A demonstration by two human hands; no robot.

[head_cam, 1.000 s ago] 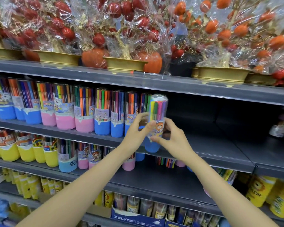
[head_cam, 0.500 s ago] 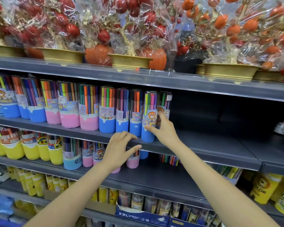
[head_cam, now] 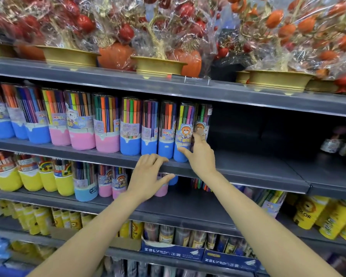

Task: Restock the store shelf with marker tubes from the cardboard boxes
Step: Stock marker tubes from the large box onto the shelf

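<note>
Fingers of the right hand are up on the blue-based marker tube at the end of the row, thumb pressed against its blue base on the front and the other fingers reaching round its right side, between it and a second tube standing just behind — so that hand is holding the tube, which stands upright on the grey middle shelf, touching its blue-based neighbour on the left. Over on the other side, the left hand hangs in front of the shelf edge, fingers loosely bent, thumb out, gripping nothing; its fingertips sit right at the shelf lip, and whether they touch it is hard to say. Along the same shelf the row runs leftward: more blue-based tubes, then pink-based tubes, then blue again at the far left. To the right of the held tube the shelf surface is bare grey. Above, on the top shelf, gold-coloured pots carry cellophane-wrapped red and orange fruit trees. Below, yellow-based marker tubs line up at the left, and lower still a blue cardboard display box holds further tubes.
</note>
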